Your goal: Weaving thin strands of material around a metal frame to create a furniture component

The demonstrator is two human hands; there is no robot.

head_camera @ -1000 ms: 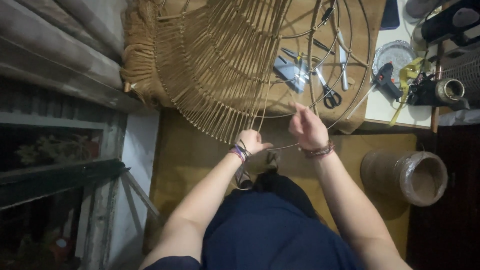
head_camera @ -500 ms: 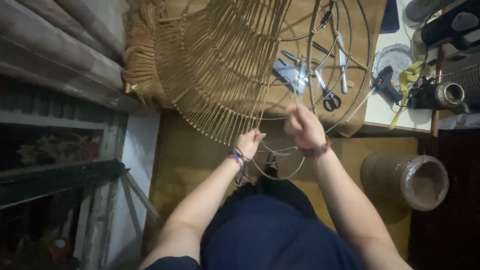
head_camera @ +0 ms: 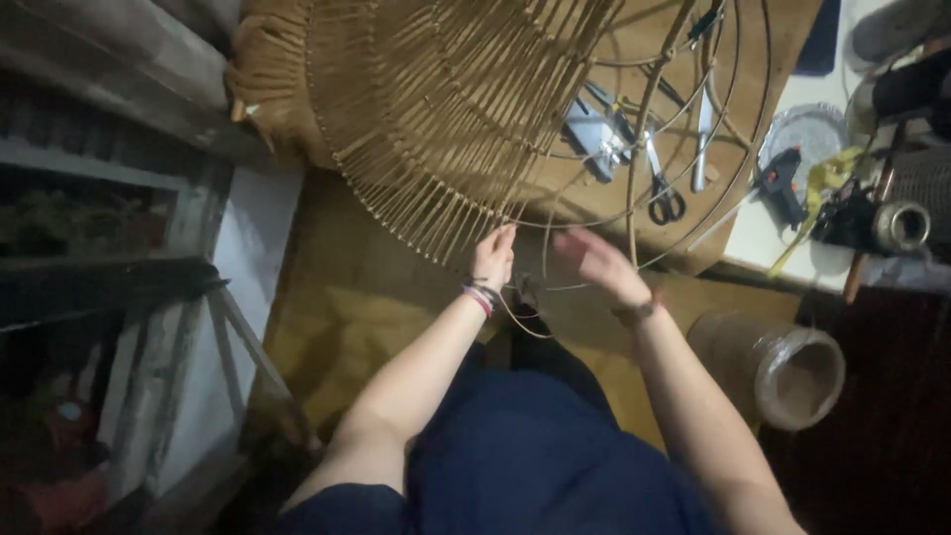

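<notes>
Pinching a tan cord [head_camera: 515,322] at the wire frame's [head_camera: 555,129] lower rim: left hand [head_camera: 493,260], fingers clenched. Right hand [head_camera: 596,266] blurred, just beside it, fingers released. Scissors [head_camera: 662,193] on counter [head_camera: 768,238].

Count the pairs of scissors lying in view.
1. The scissors with dark handles lie on the brown table, seen through the wire frame, beyond the right hand. Others may hide under the woven strands.

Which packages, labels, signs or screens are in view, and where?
Wrapped roll: lower right on the floor, a cylinder in clear plastic film, brownish, open end showing.
Dark flat slab: top right on the table edge, dark blue; cannot tell if it is a screen.
No labels or signs are legible.
</notes>
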